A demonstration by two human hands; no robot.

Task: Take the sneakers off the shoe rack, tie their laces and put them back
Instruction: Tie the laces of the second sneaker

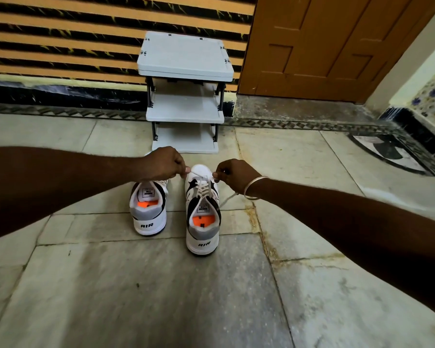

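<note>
Two white-and-black sneakers with orange insoles stand on the floor, heels toward me. The left sneaker (148,212) has its front hidden under my left hand. Over the right sneaker (203,217), both hands pull its white lace (202,177) taut to either side. My left hand (164,164) pinches one lace end, and my right hand (233,175), with a metal bangle on the wrist, pinches the other. A loose lace tail hangs below my right wrist. The grey three-shelf shoe rack (185,106) stands bare against the wall behind the sneakers.
The floor (161,292) is worn stone tile. Behind the rack runs an orange-and-black striped wall (60,33), with an orange wooden door (337,46) to its right. A patterned tiled wall (432,96) closes the right side.
</note>
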